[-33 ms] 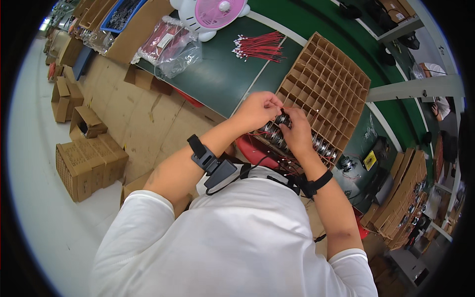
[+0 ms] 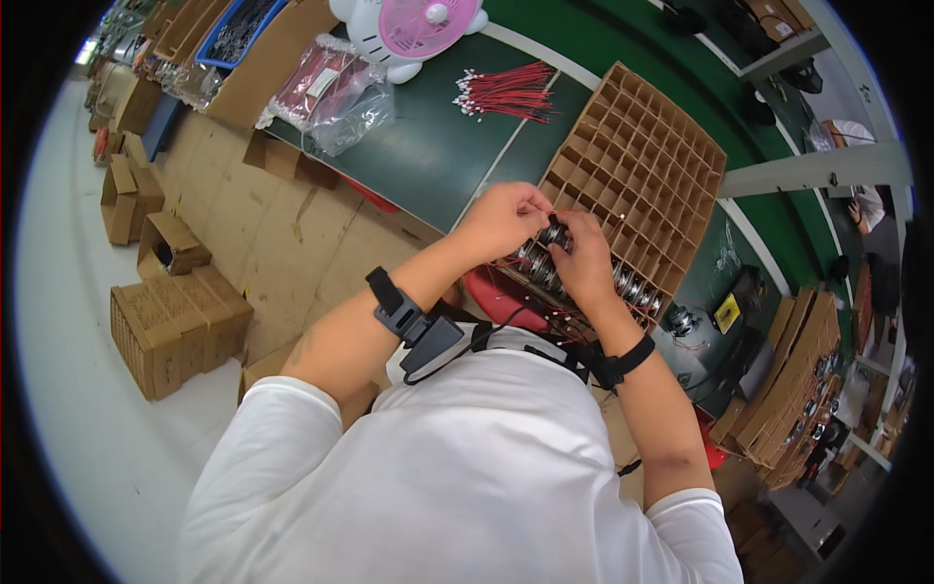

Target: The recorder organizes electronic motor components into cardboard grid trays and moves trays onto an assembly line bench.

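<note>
At the near left corner of a cardboard divider grid (image 2: 671, 151), both my hands meet over a small round metal part with a black piece on it (image 2: 556, 235). My right hand (image 2: 587, 261) grips this part between thumb and fingers. Thumb and fingertips of my left hand (image 2: 510, 220) are pinched together right beside it; what they hold is too small to make out. Several similar silvery round parts (image 2: 632, 288) with thin red wires stand in the grid's near row, some partly hidden by my right hand.
A bundle of red wires with white connectors (image 2: 504, 92) lies on the green table (image 2: 433, 146). Behind are a plastic bag of red wires (image 2: 331, 88) and a pink-and-white fan (image 2: 423, 29). Another round part (image 2: 684, 319) sits right of the grid. Cardboard boxes (image 2: 182, 331) stand on the left floor.
</note>
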{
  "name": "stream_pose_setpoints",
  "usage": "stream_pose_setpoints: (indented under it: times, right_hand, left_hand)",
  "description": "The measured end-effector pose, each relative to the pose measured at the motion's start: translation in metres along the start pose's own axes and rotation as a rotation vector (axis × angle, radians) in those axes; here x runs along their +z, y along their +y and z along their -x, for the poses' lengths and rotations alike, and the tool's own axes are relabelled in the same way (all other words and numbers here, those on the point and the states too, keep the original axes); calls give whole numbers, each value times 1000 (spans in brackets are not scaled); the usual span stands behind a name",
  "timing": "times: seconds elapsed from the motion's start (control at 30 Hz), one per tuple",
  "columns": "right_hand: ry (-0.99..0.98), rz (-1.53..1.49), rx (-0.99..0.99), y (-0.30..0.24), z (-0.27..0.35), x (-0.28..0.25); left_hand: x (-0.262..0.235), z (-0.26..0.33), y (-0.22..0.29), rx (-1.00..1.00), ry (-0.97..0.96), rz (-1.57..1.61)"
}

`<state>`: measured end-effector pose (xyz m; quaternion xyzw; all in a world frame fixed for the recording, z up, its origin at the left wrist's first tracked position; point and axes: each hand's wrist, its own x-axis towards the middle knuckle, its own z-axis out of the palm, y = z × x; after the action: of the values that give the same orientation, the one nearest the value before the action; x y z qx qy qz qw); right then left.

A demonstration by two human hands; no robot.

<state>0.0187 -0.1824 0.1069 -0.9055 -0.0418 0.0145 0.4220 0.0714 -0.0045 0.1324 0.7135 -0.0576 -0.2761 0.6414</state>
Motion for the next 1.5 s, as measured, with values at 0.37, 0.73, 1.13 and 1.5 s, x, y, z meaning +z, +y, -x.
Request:
stream_pose_setpoints:
  times: [0.37,0.73,1.13,1.5]
  right_hand:
    - [290,-315,347,33,77,-153]
    - [390,-64,652,171,176,-159]
    - [302,206,462,173,163,-140]
    - [355,-691,528,126,177,-139]
  left_hand:
    - [59,-34,28,222,-85,-394]
    - [86,-28,-9,336,296,-615]
    - [97,-23,-2,367,172,-619]
    - [167,-14,16,311,-422,-397]
